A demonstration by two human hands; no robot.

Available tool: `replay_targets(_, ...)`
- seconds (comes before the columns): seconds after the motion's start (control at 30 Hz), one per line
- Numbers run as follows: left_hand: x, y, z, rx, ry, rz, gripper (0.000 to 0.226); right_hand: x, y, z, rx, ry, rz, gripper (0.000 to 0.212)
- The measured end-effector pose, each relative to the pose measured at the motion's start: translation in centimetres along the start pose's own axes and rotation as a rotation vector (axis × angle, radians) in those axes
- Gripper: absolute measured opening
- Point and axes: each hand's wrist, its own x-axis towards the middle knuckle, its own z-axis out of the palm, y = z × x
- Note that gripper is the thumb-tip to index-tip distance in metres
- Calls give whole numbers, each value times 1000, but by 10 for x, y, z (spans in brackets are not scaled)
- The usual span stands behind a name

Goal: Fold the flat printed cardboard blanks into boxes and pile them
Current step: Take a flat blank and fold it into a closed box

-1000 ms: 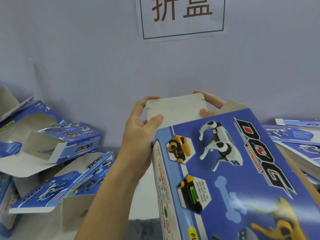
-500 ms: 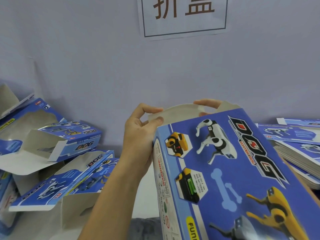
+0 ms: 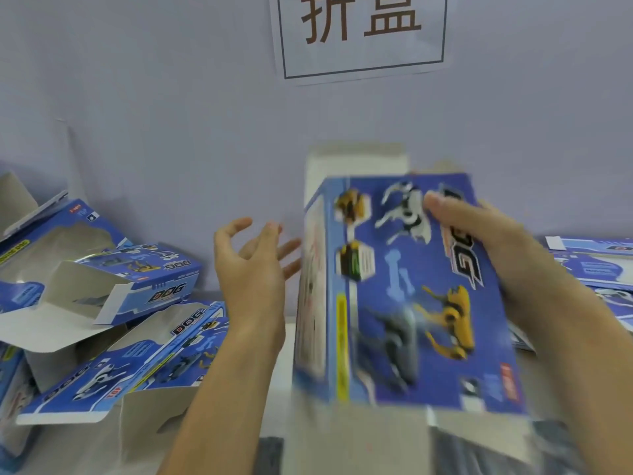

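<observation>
Box (image 3: 404, 289) stands upright, long axis vertical, under the right hand (image 3: 479, 241) gripping it; left hand (image 3: 253, 265) spread wide, just beside its left wall

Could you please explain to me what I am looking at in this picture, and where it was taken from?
No machine here: a person wears a camera on the head, looking forward and down, so you see their own two arms. The right hand lies on the printed face of a blue box that is being folded up; the picture is blurred there, so the exact grip is hard to tell. A plain flap stands up at its far end. The left hand is open beside the box, holding nothing. On the left lies a pile of folded boxes; on the right a stack of flat blanks. A paper sign hangs on the wall.
</observation>
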Motion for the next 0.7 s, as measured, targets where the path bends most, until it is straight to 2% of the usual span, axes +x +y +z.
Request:
replay_targets(0.1, 3, 1, 1, 54, -27, 46, 15, 3, -4, -8, 18, 328, -313, 40)
replay_targets(0.2, 1, 0, 2, 103, -119, 67, 15, 5, -2, -16, -295, 506, -514, 47)
replay_targets(0.3, -4, -1, 5, 175, -215, 100, 20, 4, 8, -11, -486, 369, -477, 55)
replay_targets(0.43, -9, -1, 8, 168, -371, 64, 47, 6, 26, 5, -330, -35, -305, 59)
replay_targets(0.5, -8, -2, 8, 153, -411, 43, 37, 6, 35, 10, -250, -180, -232, 58)
replay_targets(0.57, -7, -3, 7, 183, -344, 99, 12, 7, 41, 13, -215, -191, -192, 55)
replay_targets(0.6, -6, -4, 6, 193, -302, 133, 7, 9, 44, 14, -265, -146, -212, 54)
replay_targets(0.7, -4, -6, 4, 222, -263, 187, 17, 13, 51, 16, -410, -11, -235, 56)
